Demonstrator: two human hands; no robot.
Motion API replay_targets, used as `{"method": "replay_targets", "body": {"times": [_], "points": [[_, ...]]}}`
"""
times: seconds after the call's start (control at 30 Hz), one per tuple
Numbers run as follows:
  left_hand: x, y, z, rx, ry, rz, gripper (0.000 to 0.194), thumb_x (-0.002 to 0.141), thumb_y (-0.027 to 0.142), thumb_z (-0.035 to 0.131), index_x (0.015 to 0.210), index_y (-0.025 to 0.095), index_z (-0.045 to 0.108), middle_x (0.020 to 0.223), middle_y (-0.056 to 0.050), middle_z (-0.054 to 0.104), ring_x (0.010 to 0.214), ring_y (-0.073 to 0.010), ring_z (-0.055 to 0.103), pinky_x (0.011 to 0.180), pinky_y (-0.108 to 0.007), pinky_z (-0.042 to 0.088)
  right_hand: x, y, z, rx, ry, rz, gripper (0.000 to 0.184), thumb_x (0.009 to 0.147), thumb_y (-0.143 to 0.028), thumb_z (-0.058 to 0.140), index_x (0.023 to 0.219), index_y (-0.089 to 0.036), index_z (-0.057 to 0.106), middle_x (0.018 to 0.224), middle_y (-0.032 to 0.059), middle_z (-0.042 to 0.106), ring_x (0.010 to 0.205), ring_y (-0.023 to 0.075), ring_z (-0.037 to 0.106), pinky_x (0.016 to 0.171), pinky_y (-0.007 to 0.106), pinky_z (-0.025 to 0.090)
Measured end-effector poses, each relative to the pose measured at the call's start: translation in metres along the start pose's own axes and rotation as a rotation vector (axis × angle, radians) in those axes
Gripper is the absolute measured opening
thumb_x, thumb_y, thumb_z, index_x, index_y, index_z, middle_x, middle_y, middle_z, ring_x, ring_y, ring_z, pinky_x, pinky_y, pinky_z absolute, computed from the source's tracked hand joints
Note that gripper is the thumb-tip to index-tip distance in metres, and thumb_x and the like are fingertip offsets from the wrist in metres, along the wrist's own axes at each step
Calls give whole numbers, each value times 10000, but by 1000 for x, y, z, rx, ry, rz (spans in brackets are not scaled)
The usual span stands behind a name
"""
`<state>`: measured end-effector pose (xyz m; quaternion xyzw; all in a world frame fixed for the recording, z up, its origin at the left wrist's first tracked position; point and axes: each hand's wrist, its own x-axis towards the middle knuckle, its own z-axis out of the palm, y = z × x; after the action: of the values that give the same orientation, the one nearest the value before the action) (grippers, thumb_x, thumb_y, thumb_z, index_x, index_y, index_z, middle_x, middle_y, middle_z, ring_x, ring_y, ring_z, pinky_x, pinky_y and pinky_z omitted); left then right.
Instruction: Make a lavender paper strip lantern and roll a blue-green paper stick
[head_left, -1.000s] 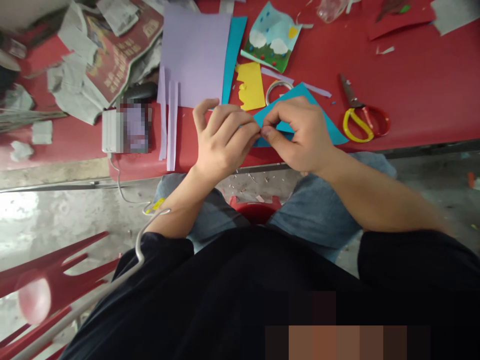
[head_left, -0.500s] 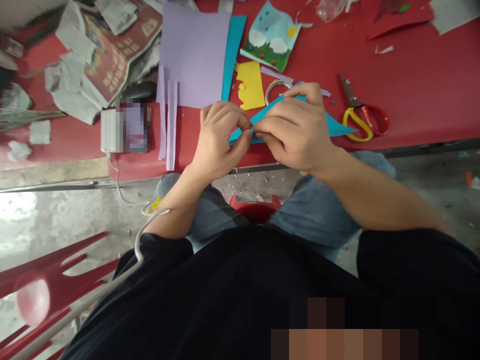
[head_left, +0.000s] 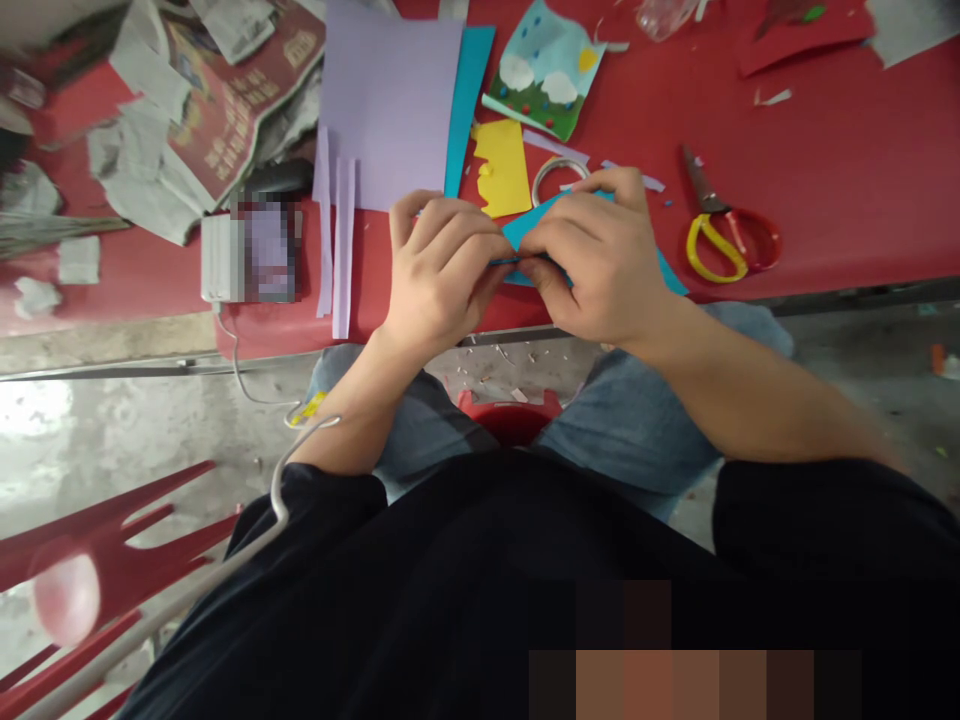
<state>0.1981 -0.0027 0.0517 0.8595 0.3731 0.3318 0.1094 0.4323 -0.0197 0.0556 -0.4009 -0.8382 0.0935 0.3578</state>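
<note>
The left hand (head_left: pixel 439 275) and right hand (head_left: pixel 604 262) have fingers (head_left: pixel 484 247) pinched nearly closed on blue paper (head_left: pixel 519 228) at the table's (head_left: pixel 840 200) near edge. Yellow paper (head_left: pixel 510 165) lies just far of it, scissors (head_left: pixel 716 228) right

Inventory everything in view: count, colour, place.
Blue paper: apparently one, blue, centre
Lilac sheet: one, lilac, upper centre
Teal sheet: one, teal, beneath lilac sheet
Lilac strips: several, lilac, left and centre
Yellow paper: one, yellow, centre
Ring: one, silvery, beside yellow paper
Picture card: one, multicoloured, upper centre
Scissors: one, yellow-red handles, right
Newspaper: several, grey, red, upper left
White box: one, white, left
Table: count unclear, red, top
Chair: one, red, lower left
Seat: one, red, lower centre
Jeans: one pair, blue, lower centre
Top: one, black, bottom
Left hand, right hand: two, bare, at blue paper
</note>
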Motion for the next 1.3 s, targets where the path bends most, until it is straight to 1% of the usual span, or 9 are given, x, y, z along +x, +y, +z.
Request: {"method": "replay_targets", "body": {"times": [0.1, 0.17, 0.37, 0.6, 0.73, 0.97, 1.13, 1.23, 1.3], "points": [[-1, -1, 2, -41, -4, -1, 213, 1086, 535, 618, 1054, 327, 644, 1161, -43, 761, 1308, -326, 675, 1274, -662, 346, -1, 1, 0, -87, 64, -114, 171, 1114, -318, 517, 1031, -277, 661, 933, 27, 725, 882, 240, 674, 1065, 559, 487], [-1, -1, 2, -46, 6, 12, 202, 1080, 521, 627, 1041, 324, 643, 1144, -41, 763, 1294, -330, 675, 1254, -662, 360, -2, 2, 0, -106, 56, -146, 133, 1113, -292, 528, 1053, -278, 646, 953, 29, 727, 888, 235, 672, 1066, 545, 487], [0, 1, 1, -23, 63, 45, 154, 1090, 437, 616, 995, 317, 628, 1074, -26, 773, 1190, -298, 693, 1177, -635, 420, -4, 1, 4, -85, 40, -60, 215, 1145, -370, 488, 1042, -280, 654, 986, 36, 741, 966, 269, 703, 1084, 588, 489], [-2, -1, 7, -21, 70, 20, 136, 1081, 448, 633, 1029, 324, 654, 1022, -32, 745, 1197, -320, 671, 1190, -650, 398, -2, -4, 0, -30, -148, 71, 187, 1155, -319, 473, 1037, -270, 609, 1034, 61, 726, 1009, 262, 667, 1123, 549, 452], [-3, -1, 13, -21, 51, -19, 125, 1087, 461, 633, 1059, 349, 681, 1005, -33, 722, 1227, -324, 653, 1210, -674, 379, -1, -2, 1, 20, -129, 34, 199, 1146, -304, 461, 974, -268, 554, 950, 44, 697, 905, 241, 633, 1048, 532, 472], [-5, -2, 14, 87, 93, 28, 140, 1108, 434, 608, 1051, 349, 703, 1036, -7, 763, 1227, -328, 655, 1204, -736, 292, 1, 0, -3, 204, -187, 61, 253, 1158, -374, 476, 939, -287, 567, 929, 28, 703, 901, 242, 629, 926, 499, 516], [-2, 5, 5, 5, 25, -66, 139, 1052, 412, 685, 968, 301, 678, 1075, -35, 751, 1338, -368, 604, 1237, -779, 202, -1, 2, -2, 71, -186, 66, 196, 1147, -428, 536, 1081, -292, 661, 1077, 57, 748, 1038, 275, 655, 1085, 551, 481], [2, 7, -1, -24, 20, -92, 156, 998, 396, 766, 927, 291, 677, 1140, -31, 754, 1310, -346, 601, 1248, -764, 236, -1, 4, 0, -34, -173, -21, 227, 1154, -412, 522, 1123, -270, 697, 1159, 60, 766, 1079, 291, 682, 1100, 583, 459], [3, 6, -3, -67, -12, -125, 165, 967, 370, 803, 900, 282, 682, 1153, -29, 765, 1299, -337, 609, 1246, -747, 291, 0, 4, 2, -128, -140, -76, 282, 1175, -394, 481, 1106, -252, 713, 1149, 50, 782, 1033, 275, 698, 1067, 572, 468]]}}
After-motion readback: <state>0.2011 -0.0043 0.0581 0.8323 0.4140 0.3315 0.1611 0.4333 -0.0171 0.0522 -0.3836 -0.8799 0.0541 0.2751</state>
